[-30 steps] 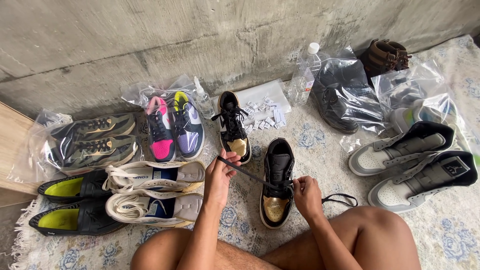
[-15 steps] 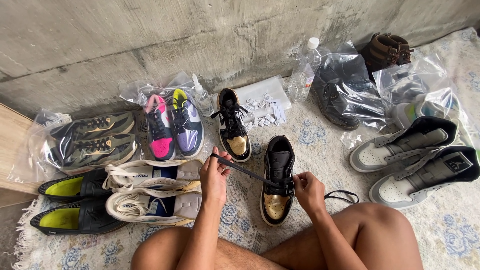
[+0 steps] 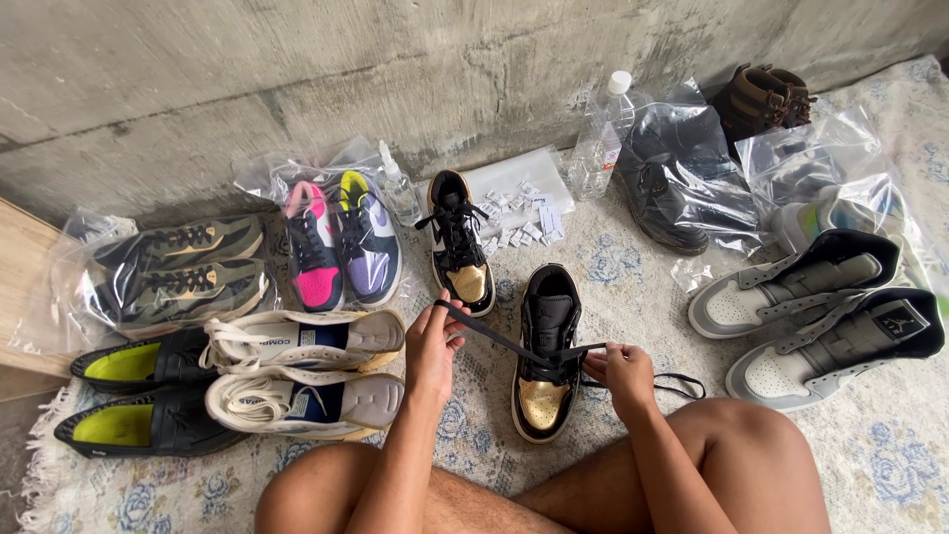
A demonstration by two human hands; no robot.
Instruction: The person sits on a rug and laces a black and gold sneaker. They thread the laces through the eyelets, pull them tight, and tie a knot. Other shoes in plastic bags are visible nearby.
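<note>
Fingers (image 3: 442, 318) of our left hand (image 3: 433, 346) pinch one end of a black shoelace (image 3: 499, 339), drawn taut across to our right hand (image 3: 621, 371), whose fingers close on the lace beside the black-and-gold high-top sneaker (image 3: 546, 354). That sneaker stands on the floral rug (image 3: 633, 277) just ahead of our crossed legs, toe toward us. Its mate (image 3: 458, 242), one more black-and-gold shoe, stands just beyond to the left, already laced.

We count two white sneakers (image 3: 301, 371) and two black shoes with yellow insoles (image 3: 133, 396) at the near left. Beyond them lie two olive runners in a clear bag (image 3: 173, 272) and two bright pink and purple sneakers in another bag (image 3: 341, 242). On the right are two grey-and-black high-tops (image 3: 820, 316), a bagged dark pair (image 3: 677, 183) and brown boots (image 3: 761, 94) at the far edge. One plastic bottle (image 3: 601, 138) and a scatter of small white packets (image 3: 519, 213) sit by the concrete wall (image 3: 395, 69).

Bare rug shows between the two gold shoes and the grey pair; the left side is crowded close.
</note>
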